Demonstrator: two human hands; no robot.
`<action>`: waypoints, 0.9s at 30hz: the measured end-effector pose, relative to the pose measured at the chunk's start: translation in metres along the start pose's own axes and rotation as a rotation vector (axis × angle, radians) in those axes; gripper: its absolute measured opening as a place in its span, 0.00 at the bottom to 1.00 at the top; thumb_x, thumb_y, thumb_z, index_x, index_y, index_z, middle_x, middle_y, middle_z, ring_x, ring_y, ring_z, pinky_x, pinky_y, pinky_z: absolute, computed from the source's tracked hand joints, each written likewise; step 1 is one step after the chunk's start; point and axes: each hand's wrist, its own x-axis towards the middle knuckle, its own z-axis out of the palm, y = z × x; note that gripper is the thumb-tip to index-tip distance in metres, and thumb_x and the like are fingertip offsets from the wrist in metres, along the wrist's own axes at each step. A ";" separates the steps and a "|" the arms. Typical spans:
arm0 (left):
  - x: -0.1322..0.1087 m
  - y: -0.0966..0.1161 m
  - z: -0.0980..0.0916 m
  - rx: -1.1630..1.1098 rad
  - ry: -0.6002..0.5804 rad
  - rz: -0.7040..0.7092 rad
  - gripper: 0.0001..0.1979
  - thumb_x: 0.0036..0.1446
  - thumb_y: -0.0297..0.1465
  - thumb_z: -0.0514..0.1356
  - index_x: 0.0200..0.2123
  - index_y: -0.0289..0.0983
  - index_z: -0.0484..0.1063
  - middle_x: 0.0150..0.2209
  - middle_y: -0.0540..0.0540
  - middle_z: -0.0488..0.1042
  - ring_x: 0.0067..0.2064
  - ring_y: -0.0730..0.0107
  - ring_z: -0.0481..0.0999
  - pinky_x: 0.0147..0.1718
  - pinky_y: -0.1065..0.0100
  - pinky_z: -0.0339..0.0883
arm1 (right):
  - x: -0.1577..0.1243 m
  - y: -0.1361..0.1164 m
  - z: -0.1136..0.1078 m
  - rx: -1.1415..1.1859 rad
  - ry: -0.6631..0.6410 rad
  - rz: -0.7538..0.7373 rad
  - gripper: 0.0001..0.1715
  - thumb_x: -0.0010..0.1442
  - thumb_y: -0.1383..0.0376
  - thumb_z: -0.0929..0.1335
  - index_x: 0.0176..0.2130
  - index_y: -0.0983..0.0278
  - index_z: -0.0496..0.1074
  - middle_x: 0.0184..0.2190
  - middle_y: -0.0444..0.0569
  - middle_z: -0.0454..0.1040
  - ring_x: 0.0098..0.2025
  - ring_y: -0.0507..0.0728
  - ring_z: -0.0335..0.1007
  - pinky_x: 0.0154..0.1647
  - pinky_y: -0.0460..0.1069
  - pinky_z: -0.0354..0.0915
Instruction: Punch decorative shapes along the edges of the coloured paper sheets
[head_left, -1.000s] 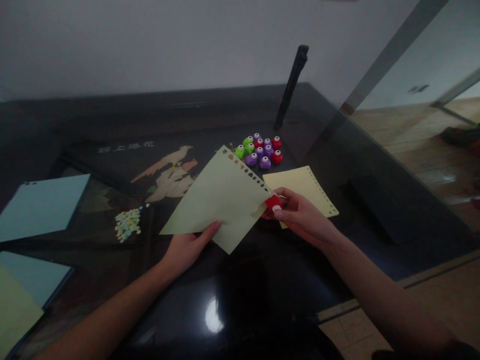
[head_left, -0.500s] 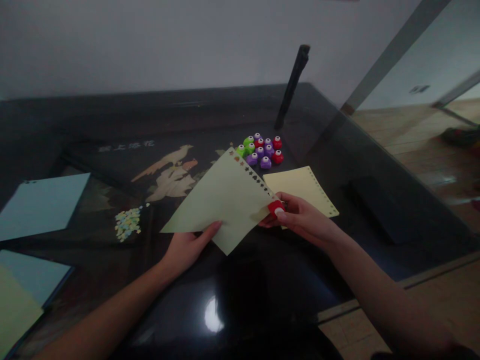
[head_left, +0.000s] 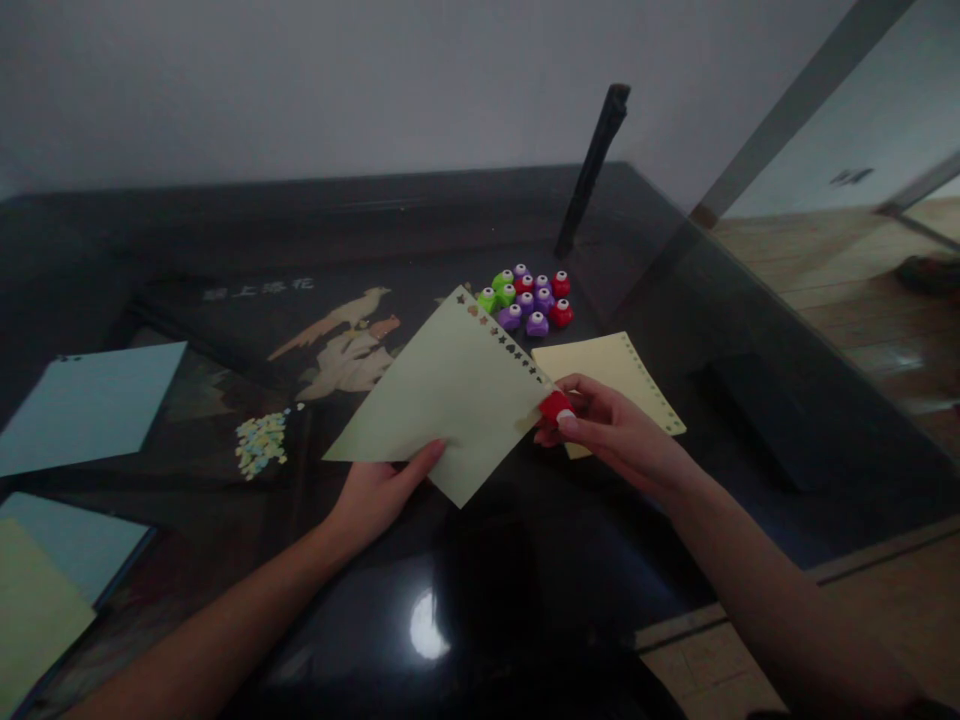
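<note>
I've got my left hand pinching the bottom edge of a thin pale-green paper sheet, held up off the table, while my right hand squeezes a little red plastic punch onto its edge, right where a row of tiny cut-out shapes ends. Underneath is a glossy dark glass tabletop with a bird picture under it. There's a cluster of round green, purple and red punches further back, a yellow sheet with a perforated edge just beside my right hand, and a confetti pile off left.
</note>
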 end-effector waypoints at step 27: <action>-0.001 0.002 0.000 -0.031 -0.028 0.021 0.20 0.51 0.44 0.58 0.43 0.38 0.73 0.38 0.41 0.79 0.49 0.54 0.75 0.54 0.52 0.64 | -0.001 -0.004 -0.011 -0.250 -0.077 0.057 0.18 0.48 0.62 0.74 0.40 0.63 0.72 0.36 0.46 0.74 0.35 0.52 0.70 0.37 0.48 0.68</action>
